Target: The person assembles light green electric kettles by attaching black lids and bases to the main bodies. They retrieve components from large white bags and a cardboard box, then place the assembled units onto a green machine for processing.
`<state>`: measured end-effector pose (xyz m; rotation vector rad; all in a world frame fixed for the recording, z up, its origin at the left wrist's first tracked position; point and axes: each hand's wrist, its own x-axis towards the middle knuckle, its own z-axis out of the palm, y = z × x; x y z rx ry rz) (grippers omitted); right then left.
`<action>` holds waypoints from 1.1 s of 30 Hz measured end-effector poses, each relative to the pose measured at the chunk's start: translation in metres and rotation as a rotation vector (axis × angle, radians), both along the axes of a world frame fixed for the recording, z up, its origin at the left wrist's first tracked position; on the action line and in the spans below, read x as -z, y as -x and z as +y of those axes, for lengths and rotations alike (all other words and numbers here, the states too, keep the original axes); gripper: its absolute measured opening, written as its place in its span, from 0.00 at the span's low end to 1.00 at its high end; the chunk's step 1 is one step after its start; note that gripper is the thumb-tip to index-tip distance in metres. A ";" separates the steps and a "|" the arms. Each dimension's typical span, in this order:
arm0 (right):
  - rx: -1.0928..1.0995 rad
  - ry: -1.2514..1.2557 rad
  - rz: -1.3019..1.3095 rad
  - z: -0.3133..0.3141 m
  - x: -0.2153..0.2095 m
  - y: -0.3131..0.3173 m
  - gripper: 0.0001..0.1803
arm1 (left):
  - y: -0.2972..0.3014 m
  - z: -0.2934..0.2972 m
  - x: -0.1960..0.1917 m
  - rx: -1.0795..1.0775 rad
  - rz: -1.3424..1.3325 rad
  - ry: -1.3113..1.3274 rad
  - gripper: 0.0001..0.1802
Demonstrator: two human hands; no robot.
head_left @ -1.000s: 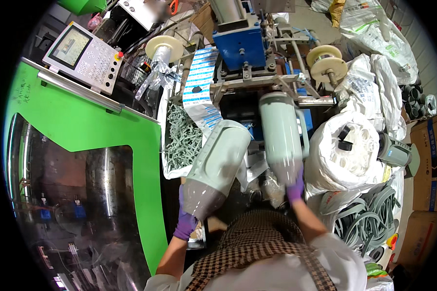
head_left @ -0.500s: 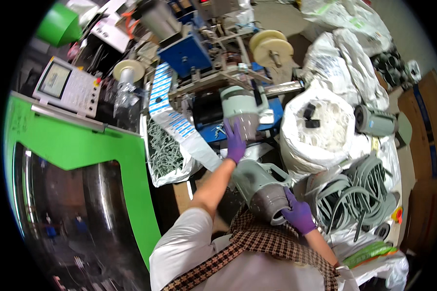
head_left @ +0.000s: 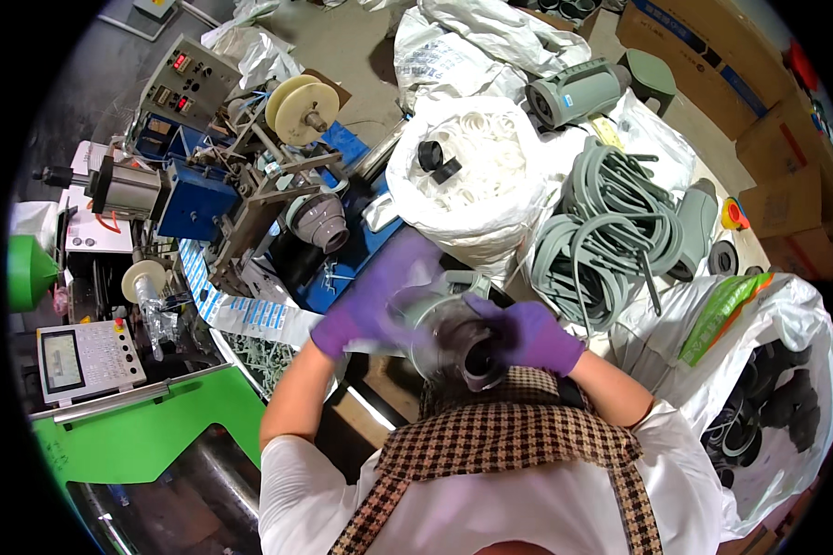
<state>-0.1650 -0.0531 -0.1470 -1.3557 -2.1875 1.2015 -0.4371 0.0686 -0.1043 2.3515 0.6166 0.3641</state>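
Note:
In front of my apron is a grey-green plastic housing (head_left: 453, 326) with a handle and a dark, see-through round end that opens toward me. My right hand (head_left: 532, 335), in a purple glove, grips this dark end from the right. My left hand (head_left: 379, 294), gloved alike, is at the housing's left side; motion smears its fingers, so its grip does not show. Beyond it, a second housing (head_left: 320, 222) with a similar dark end sits in the blue and metal machine (head_left: 199, 199).
A white sack of pale rings (head_left: 407, 176) stands ahead, with two black pieces on top. Coiled grey-green strips (head_left: 611, 222) lie at the right, below another housing (head_left: 578, 92). A bag of black parts (head_left: 777, 398) is near right. Label tape (head_left: 250, 313) runs from the machine above small grey parts (head_left: 259, 361).
The view has swung to the right. My left hand has come back from the housing in the machine to the one in front of me, where my right hand stays.

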 end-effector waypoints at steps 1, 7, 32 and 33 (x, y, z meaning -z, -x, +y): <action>0.028 0.006 0.045 0.000 -0.011 -0.002 0.34 | -0.023 -0.031 -0.027 0.122 0.058 0.065 0.44; 0.025 -0.124 0.180 0.003 -0.076 -0.002 0.43 | -0.052 -0.075 -0.112 0.303 0.082 -0.344 0.29; 0.982 -0.621 1.119 0.002 -0.005 -0.080 0.12 | -0.004 0.039 -0.050 -0.545 -0.252 0.324 0.26; 0.827 -0.540 1.310 0.009 -0.029 -0.067 0.13 | -0.014 0.034 -0.051 -0.512 -0.352 0.380 0.26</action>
